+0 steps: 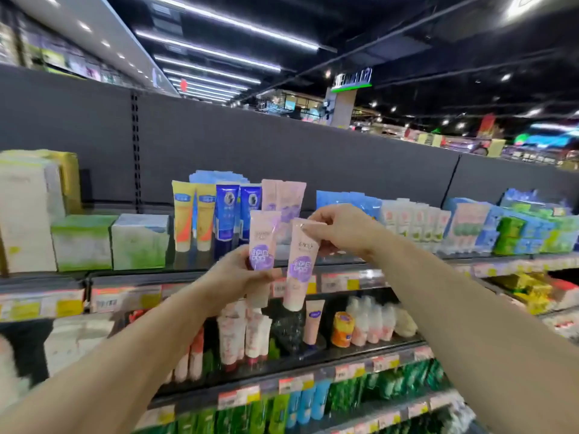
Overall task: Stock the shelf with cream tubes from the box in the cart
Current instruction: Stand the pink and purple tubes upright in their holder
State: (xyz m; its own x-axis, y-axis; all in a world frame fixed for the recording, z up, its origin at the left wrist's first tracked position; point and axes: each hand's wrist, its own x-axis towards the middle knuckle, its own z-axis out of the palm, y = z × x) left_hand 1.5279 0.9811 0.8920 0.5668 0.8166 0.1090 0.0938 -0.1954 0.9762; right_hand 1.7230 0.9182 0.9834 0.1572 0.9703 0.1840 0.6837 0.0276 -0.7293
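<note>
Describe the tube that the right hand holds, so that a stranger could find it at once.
Look at the top shelf, in front of the pink tubes standing there. Two pink tubes with purple labels are held up; this tube is the lower right one, pinched at its top edge by the right hand.

- The top shelf (194, 270) runs across the view at mid-height, with a dark back panel (250, 145) behind it and price tags (338, 281) along its front edge.
- At 9 o'clock on it stand pale cartons (25, 214) and two green-and-white boxes (109, 241).
- Near the centre stand yellow-orange tubes (194, 214), dark blue tubes (233, 214) and pink cream tubes (286, 195), side by side, upright.
- Towards 3 o'clock: white tubes with pink marks (413, 220), then blue and green packs (526, 227).
- The next shelf down (313, 355), at 6 o'clock, holds white-and-pink tubes (241, 336), an orange jar (343, 328) and pale bottles (372, 321).
- Lower shelves carry green and blue packets (313, 405).
</note>
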